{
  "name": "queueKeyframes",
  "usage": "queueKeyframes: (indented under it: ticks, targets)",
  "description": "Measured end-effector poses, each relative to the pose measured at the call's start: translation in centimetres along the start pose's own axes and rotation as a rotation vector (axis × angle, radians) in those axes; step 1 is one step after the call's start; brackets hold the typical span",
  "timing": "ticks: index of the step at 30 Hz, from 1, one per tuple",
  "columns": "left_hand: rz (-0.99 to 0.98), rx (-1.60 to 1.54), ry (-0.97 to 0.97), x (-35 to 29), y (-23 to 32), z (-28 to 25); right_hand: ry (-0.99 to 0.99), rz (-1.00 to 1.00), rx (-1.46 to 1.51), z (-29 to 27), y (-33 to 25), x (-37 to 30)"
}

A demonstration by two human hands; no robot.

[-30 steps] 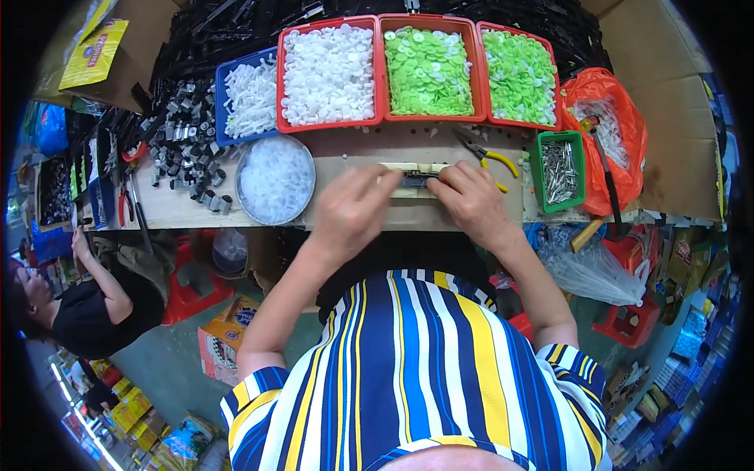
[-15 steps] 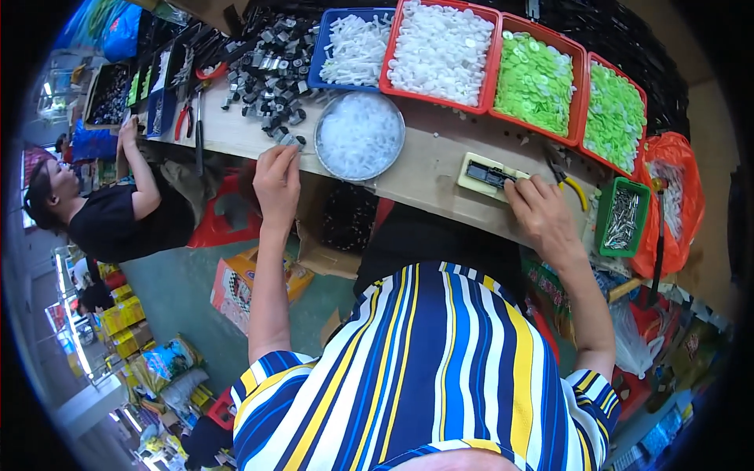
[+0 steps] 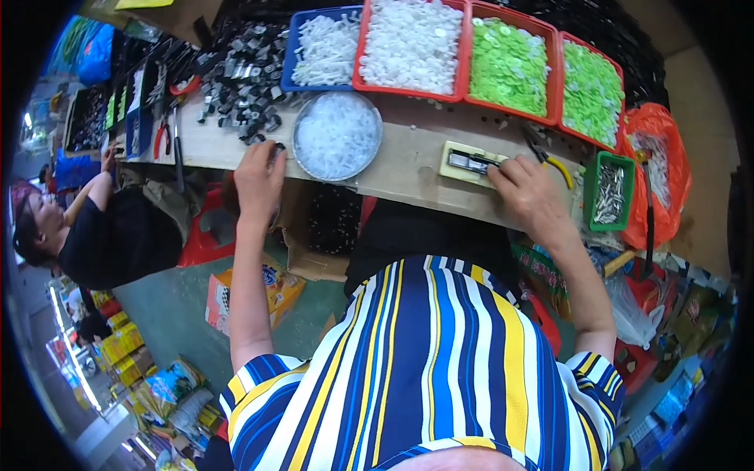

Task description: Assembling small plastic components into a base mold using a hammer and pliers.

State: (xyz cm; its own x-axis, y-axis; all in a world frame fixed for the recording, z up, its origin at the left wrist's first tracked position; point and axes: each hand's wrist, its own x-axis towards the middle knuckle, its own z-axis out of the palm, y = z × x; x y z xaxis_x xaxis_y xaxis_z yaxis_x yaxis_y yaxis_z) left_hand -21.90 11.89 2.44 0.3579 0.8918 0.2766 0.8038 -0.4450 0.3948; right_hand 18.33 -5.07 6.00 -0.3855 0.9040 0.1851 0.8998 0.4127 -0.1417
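Observation:
My left hand (image 3: pixel 259 177) is at the table's near edge, fingers drawn together beside a pile of small black and grey parts (image 3: pixel 247 67). A small dark piece shows at its fingertips; whether it is gripped is unclear. Just right of this hand stands a round metal bowl (image 3: pixel 298 157) of translucent white pieces. My right hand (image 3: pixel 534 192) has its fingers curled at the right end of a cream block (image 3: pixel 453 171). A dark and silvery elongated part (image 3: pixel 471 162) lies in the block's slot, its right end hidden by my fingers.
Along the back stand a blue tray (image 3: pixel 289 71) of white pieces and red trays (image 3: pixel 463 71) of white and green discs. Yellow-handled pliers (image 3: pixel 561 171), a green box (image 3: pixel 591 196) of metal pieces and an orange bag (image 3: pixel 677 173) lie right. Another person (image 3: pixel 118 228) sits left.
The whole view has shifted slightly. My left hand's fingers have moved off the greyish piece they were at, toward the black parts. In the block, a silvery surface now shows where it looked black.

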Motion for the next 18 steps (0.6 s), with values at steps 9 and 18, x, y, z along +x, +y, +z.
queueKeyframes:
  ticks: [9, 18]
  targets:
    - [-0.473, -0.866, 0.073, -0.9, 5.4, -3.7, 0.062, 0.025, 0.055, 0.8, -0.1, -0.1]
    - [-0.656, -1.696, -0.473, -0.7, 17.6, 3.0, 0.393, 0.19, 0.493, -1.0, -3.1, 2.7]
